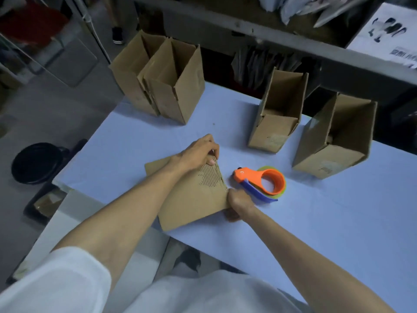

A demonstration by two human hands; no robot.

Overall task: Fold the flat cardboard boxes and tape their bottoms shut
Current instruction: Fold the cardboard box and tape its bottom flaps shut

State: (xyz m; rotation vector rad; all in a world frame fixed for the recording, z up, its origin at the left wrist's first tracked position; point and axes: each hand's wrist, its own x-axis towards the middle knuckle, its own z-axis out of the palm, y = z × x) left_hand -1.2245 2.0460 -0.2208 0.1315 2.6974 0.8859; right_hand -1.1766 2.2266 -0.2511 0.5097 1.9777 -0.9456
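Blue cloth covers our work table, and a dark shelf full of bags runs along the back. Four made-up boxes stand on the cloth: two close together at the far left, one in the middle and one at the far right. All have their tops open.

Our flat box lies at the near edge of the table, right in front of us. Our left hand sits on its far corner, fingers curled, pinching the edge. Our right hand grips the near right corner. Its fingers are mostly hidden, so we think it pinches the edge too, but we cannot be sure. The orange tape holder lies just beside the right hand.

We think the job now is to open this flat box up. To do it well, we should lift only the top layer and keep the bottom layer down on the cloth. Then we push the two side folds toward each other until the box makes a neat square. If we pull both layers at once, it will not open. After that we fold the small flaps in first, then the big ones, so the bottom is even. The tape holder is close, so we can grab it fast.
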